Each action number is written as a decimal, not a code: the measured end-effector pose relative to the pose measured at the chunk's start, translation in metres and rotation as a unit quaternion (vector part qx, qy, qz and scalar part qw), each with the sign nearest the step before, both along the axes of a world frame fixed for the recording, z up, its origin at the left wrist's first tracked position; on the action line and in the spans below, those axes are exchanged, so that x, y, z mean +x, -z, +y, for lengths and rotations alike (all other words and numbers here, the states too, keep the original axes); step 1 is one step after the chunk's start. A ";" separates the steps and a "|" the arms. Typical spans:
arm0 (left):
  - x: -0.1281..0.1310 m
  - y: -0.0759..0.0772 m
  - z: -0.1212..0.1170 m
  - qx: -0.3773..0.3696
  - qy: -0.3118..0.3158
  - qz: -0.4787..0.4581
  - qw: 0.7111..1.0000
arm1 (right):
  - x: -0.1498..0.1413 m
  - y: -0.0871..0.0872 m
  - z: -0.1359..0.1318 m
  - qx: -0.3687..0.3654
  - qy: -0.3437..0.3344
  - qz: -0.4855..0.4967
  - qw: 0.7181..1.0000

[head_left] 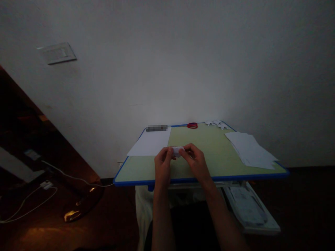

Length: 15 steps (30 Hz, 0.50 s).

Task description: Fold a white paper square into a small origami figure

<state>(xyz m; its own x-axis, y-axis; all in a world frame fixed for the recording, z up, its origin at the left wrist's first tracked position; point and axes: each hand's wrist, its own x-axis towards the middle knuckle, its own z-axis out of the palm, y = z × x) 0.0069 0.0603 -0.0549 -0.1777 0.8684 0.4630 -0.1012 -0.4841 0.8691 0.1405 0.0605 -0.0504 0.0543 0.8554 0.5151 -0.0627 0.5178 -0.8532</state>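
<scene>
Between both hands, above the near part of the green table (209,150), is a small folded piece of white paper (177,151). My left hand (163,161) pinches its left end between thumb and fingers. On its right end the thumb and fingers of my right hand (195,160) are closed. The fingers cover part of the paper, so its full shape is hidden. Beyond the left hand lies a large white sheet (151,142) on the table.
Red-handled scissors (192,126) lie at the table's back edge, right of a dark blurred bar (156,128). Several small folded paper pieces (217,123) sit at the back right corner. A stack of white paper (248,149) lies at right. Below is an open drawer (261,228); white cables (78,179) hang left.
</scene>
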 end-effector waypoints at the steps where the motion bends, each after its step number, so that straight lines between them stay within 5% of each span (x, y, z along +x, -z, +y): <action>1: 0.000 0.000 0.000 -0.001 0.002 0.002 1.000 | 0.000 0.000 0.000 0.003 -0.001 -0.001 1.000; 15: 0.000 -0.006 -0.005 -0.010 0.022 0.026 0.999 | -0.001 0.000 0.001 -0.002 0.018 0.041 0.999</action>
<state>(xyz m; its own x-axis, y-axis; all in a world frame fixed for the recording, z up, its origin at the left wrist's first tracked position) 0.0071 0.0558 -0.0491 -0.1156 0.8842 0.4526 -0.0771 -0.4622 0.8834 0.1399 0.0618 -0.0504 0.1265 0.8540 0.5046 -0.1132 0.5178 -0.8480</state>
